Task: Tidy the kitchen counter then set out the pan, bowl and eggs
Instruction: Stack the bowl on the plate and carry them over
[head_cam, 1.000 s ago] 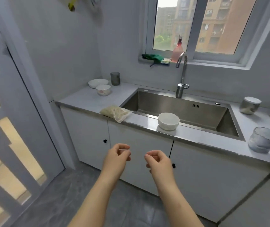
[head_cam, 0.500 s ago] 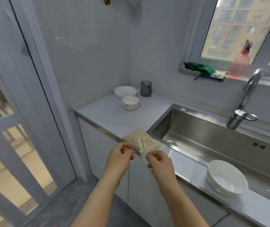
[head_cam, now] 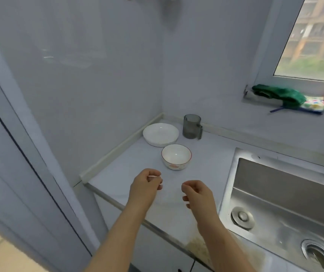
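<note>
Left grip (head_cam: 146,186) and right grip (head_cam: 197,196) curl; we cannot tell around what. The bag (head_cam: 196,249) at five o'clock may slip off the worktop (head_cam: 206,154).

Grey jug (head_cam: 191,126) in corner; green cloth (head_cam: 279,95) on sill (head_cam: 255,99); sink (head_cam: 286,193) at rt.

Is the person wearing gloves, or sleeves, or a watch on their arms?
No. The left hand and the right hand are both bare: no gloves, and no rings that I can see. Both forearms are bare too, as far down as the picture shows, with no sleeves, no watch and no bracelet.
</note>
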